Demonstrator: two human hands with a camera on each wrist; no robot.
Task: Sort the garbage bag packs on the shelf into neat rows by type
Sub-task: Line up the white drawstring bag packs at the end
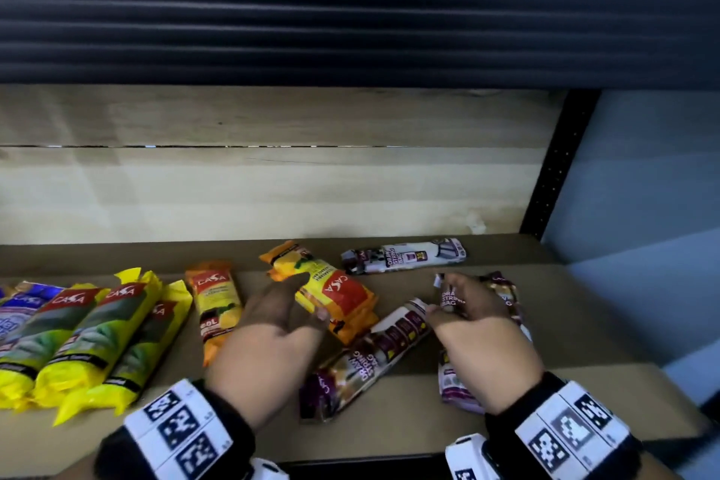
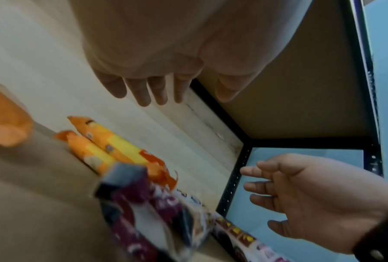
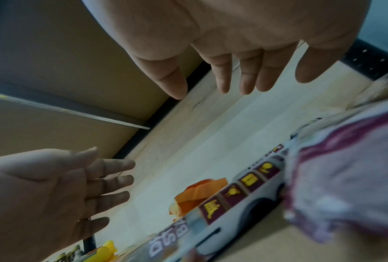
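1. The left hand (image 1: 269, 327) hovers, its grip spread and holding nothing, over the slanted orange packs (image 1: 331, 292).
2. The right hand (image 1: 473, 327), grip likewise loose and apart, sits above the maroon drawstring packs (image 1: 366, 358) on the shelf (image 1: 584, 323).
3. These packs look light, soft and slippery; taking them around the middle seems safest.

On the shelf (image 1: 584, 323), three packs (image 1: 97, 335) lie side by side at the left, with one more pack (image 1: 15, 312) at the far left edge. To their right lies a single pack (image 1: 216, 308). Right of that, a pair of packs (image 1: 331, 292) lies slanted, under the left hand (image 1: 269, 331). A drawstring pack (image 1: 405, 255) lies at the back. Another drawstring pack (image 1: 362, 358) lies slanted in front, between the hands. The right hand (image 1: 475, 327) is over more packs (image 1: 502, 292) at the right.
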